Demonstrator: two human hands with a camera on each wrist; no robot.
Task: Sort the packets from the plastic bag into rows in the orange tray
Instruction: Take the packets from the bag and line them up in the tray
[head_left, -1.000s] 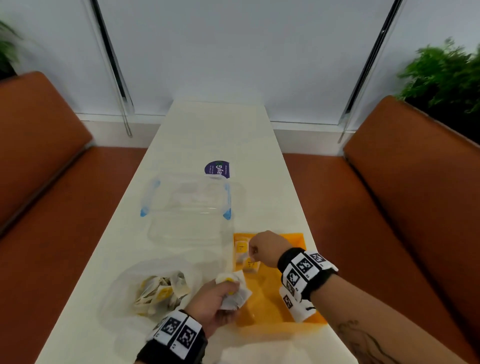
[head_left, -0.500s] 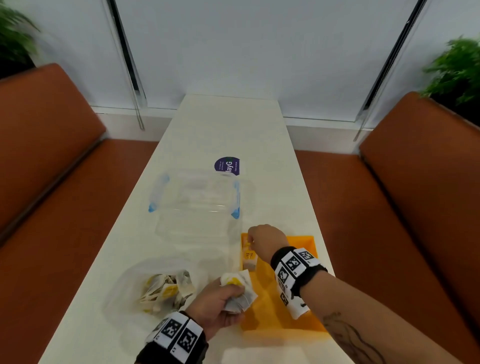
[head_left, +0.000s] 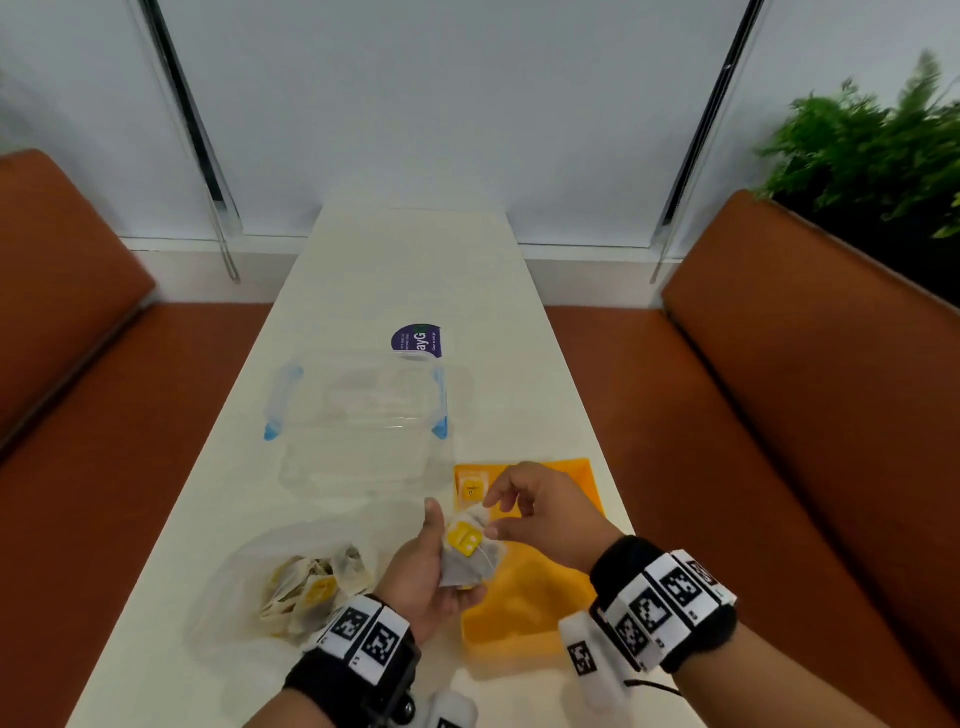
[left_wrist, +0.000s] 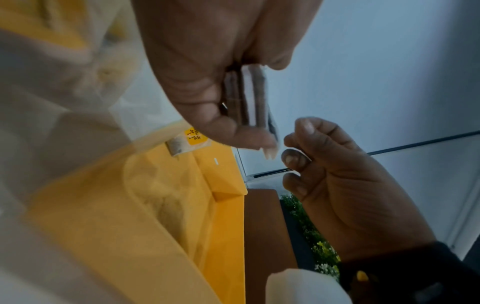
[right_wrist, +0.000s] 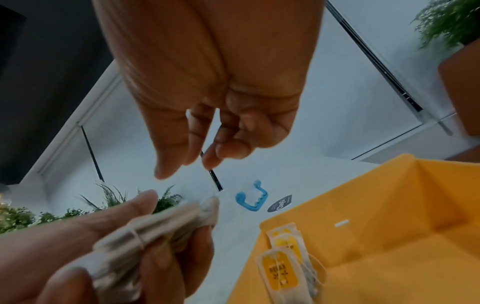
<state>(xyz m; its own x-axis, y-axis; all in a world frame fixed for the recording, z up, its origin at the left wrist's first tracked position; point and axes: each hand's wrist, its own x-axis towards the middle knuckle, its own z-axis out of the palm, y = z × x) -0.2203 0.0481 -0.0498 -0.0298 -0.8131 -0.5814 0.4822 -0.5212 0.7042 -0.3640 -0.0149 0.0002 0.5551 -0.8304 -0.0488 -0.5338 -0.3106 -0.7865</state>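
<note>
My left hand grips a small stack of packets between thumb and fingers, held above the near left edge of the orange tray, while my right hand hovers just beside the stack with thumb and forefinger apart and nothing in them, the other fingers loosely curled. A few packets stand in a row in the tray's far left corner. The plastic bag with the remaining packets lies on the table left of the tray, near the table's front edge, and a clear container sits beyond both.
</note>
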